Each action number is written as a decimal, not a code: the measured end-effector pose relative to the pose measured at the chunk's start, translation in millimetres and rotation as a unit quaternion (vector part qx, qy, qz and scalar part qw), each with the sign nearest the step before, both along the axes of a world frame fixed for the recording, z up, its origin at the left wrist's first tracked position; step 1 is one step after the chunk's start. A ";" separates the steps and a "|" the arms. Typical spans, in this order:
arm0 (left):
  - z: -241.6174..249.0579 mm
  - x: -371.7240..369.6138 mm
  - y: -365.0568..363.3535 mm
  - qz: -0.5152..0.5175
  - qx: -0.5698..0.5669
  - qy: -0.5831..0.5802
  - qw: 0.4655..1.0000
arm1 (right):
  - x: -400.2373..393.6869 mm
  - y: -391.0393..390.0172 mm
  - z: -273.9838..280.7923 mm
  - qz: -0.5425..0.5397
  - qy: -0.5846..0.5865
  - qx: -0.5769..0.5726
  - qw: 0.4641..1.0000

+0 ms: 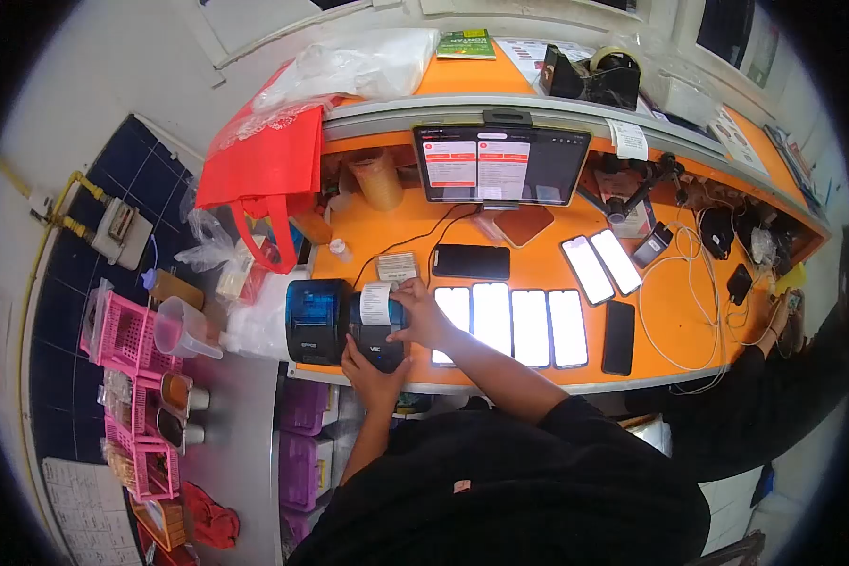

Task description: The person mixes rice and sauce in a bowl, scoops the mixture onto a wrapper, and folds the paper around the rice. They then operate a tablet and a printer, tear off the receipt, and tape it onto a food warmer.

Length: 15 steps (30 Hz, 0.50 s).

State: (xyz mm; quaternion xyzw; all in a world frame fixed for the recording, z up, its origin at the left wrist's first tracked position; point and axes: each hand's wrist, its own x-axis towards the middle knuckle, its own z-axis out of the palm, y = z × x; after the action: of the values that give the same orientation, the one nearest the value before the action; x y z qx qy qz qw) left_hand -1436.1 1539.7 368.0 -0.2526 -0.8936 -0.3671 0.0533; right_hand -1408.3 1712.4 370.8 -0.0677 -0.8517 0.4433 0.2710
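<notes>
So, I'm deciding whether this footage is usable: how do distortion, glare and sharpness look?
Head view: wide-lens distortion bows the near edge of the counter, and the corners go black; head view again: lit phones glare white, the tablet shows panels but illegible fine text, and print on the paper slip is too small to read.

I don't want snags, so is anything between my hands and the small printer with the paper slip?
Nothing visible. Your left hand is at the near end of the small printer, your right hand at its right side; the larger printer stands left of it, not between.
</notes>
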 end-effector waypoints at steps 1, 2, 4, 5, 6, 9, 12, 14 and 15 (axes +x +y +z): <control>-1.8 -0.7 -0.4 -0.003 -0.010 0.018 1.000 | -0.7 0.3 -1.7 0.004 0.005 -0.004 1.000; -3.5 -1.1 -1.0 -0.002 -0.009 0.019 1.000 | -1.0 0.1 -3.6 0.004 0.005 -0.004 1.000; -3.1 -0.9 -1.3 -0.007 -0.005 0.020 1.000 | -0.5 -0.9 -2.7 -0.005 0.006 -0.009 1.000; -2.9 -0.8 -1.4 -0.007 -0.004 0.021 1.000 | -0.2 -0.8 -2.2 -0.005 0.007 -0.008 1.000; -1.4 -0.3 -1.2 -0.005 -0.008 0.010 1.000 | 0.3 -0.7 -1.1 -0.003 0.002 -0.008 1.000; -1.3 -0.2 -1.0 -0.002 -0.010 0.008 1.000 | -0.1 -1.3 0.2 -0.002 0.005 -0.007 1.000; -4.6 -1.2 -1.3 -0.006 -0.005 0.024 1.000 | 0.1 -1.0 -0.4 -0.003 0.009 -0.004 1.000; -6.7 -1.5 -1.9 -0.009 -0.002 0.033 0.999 | 1.3 -1.7 1.3 -0.002 0.004 -0.002 1.000; -6.2 -1.4 -1.6 -0.005 -0.005 0.025 1.000 | 1.5 -2.0 1.9 -0.002 0.004 -0.007 1.000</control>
State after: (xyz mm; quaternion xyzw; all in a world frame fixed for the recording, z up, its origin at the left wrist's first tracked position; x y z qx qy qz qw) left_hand -1437.5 1538.2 361.8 -0.2670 -0.8926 -0.3560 0.0727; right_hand -1406.7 1710.4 372.7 -0.0694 -0.8472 0.4494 0.2748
